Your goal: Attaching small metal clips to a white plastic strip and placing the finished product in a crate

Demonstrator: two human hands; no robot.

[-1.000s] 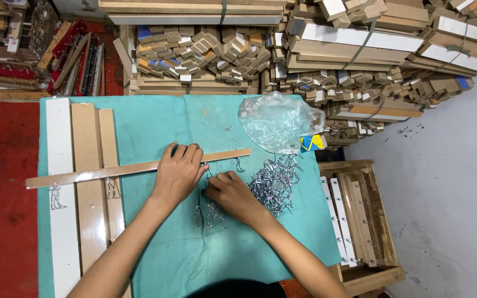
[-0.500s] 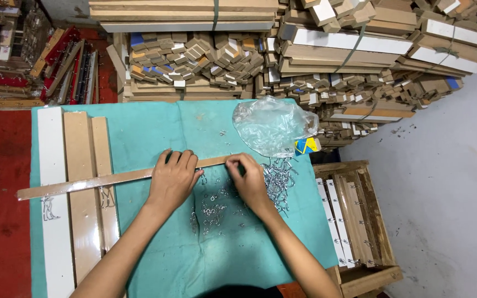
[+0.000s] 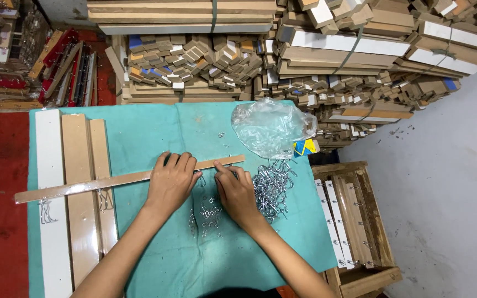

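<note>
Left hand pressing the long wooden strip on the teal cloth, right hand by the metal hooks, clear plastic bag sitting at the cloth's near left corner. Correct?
Not quite. The clear plastic bag sits at the far right of the teal cloth, not the near left corner, as the head view shows. The rest holds: left hand on the long wooden strip, right hand by the metal hooks.

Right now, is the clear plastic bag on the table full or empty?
Nearly empty: the clear plastic bag lies crumpled, and the metal hooks are piled outside it.

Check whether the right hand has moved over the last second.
Yes. The right hand went from the hook pile up to the wooden strip, now touching its lower edge beside the left hand.
</note>
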